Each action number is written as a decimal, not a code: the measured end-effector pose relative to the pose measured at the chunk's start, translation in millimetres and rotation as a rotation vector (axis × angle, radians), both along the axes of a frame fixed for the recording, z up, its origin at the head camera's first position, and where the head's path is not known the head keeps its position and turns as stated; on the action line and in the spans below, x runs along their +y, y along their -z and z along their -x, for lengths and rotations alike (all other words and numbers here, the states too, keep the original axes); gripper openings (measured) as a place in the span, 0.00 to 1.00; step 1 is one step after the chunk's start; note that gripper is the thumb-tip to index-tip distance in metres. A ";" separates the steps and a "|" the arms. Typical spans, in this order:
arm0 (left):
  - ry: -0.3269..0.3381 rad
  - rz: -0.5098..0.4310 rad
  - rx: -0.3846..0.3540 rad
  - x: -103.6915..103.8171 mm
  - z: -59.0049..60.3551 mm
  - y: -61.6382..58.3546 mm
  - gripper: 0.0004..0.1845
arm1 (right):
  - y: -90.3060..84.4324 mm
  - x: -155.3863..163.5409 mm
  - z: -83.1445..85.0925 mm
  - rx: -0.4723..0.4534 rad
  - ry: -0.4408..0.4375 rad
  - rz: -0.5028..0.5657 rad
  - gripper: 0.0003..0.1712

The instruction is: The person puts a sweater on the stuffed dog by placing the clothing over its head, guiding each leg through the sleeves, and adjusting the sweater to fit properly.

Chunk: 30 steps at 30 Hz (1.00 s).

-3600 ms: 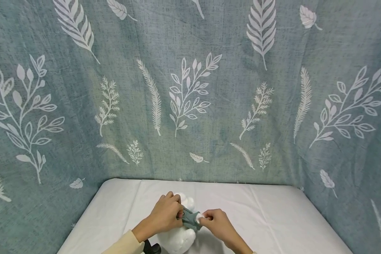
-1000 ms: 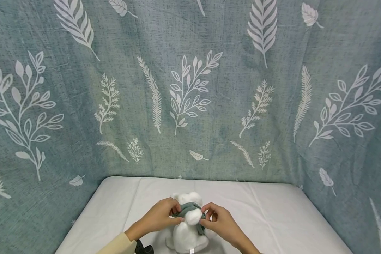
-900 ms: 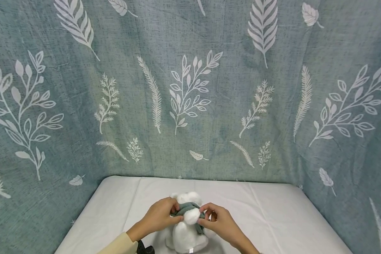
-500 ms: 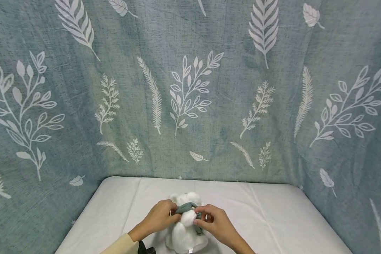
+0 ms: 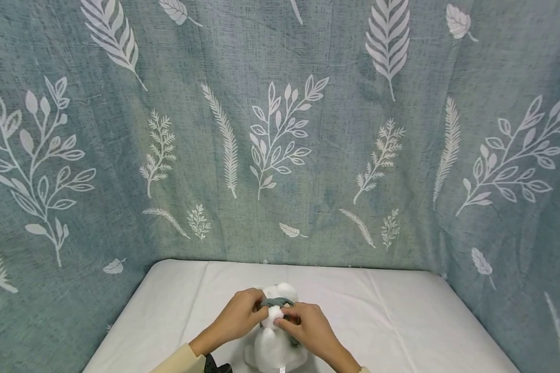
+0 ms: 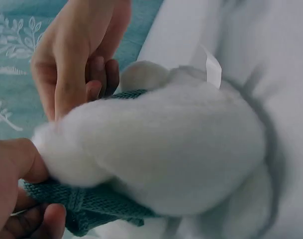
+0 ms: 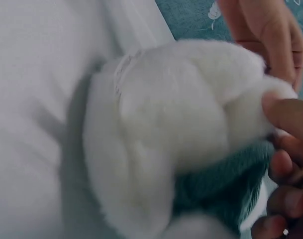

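A fluffy white stuffed animal (image 5: pixel 275 349) sits on the white surface with its back to me. A green knitted garment (image 6: pixel 96 204) is bunched around its upper part. My left hand (image 5: pixel 237 313) pinches the garment's edge at the left, its thumb against the white plush. On the other side my right hand (image 5: pixel 310 326) pinches garment and plush, the thumb on a rounded white part (image 7: pixel 253 112) and the fingers curled beneath. The garment's front is hidden by the toy and my hands.
The white padded surface (image 5: pixel 378 321) spreads around the toy. A green leaf-patterned cloth (image 5: pixel 280 155) hangs behind and at both sides. A small white tag (image 6: pixel 214 72) sticks out from the toy's lower back. A black object (image 5: pixel 217 365) shows by my left wrist.
Since the earliest frame, the toy has turned upright with its back to me, and the garment has shifted to its upper part. Over the last second my hands have drawn closer together.
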<state>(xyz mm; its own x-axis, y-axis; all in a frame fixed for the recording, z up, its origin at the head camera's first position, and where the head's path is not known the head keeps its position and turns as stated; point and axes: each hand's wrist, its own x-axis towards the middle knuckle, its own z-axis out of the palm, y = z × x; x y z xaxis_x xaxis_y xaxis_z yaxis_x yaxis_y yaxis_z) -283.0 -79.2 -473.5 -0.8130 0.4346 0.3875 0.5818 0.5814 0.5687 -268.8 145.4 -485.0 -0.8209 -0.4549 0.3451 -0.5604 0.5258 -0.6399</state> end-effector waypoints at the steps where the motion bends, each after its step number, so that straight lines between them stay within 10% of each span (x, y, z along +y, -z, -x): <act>1: 0.001 0.010 0.008 0.5 -1.5 -1.5 0.08 | 0.4 -1.8 0.7 0.008 0.024 -0.004 0.16; 13: 0.102 0.298 0.351 12.9 -19.6 -7.5 0.04 | 9.6 -19.3 9.7 0.066 0.295 0.010 0.15; 20: 0.003 0.074 0.038 1.7 -12.6 -8.2 0.10 | 12.9 -10.4 9.2 0.007 0.214 0.105 0.19; 30: -0.036 -0.003 -0.046 -17.4 -4.9 -2.1 0.03 | 13.2 -2.5 8.5 0.028 0.058 0.069 0.07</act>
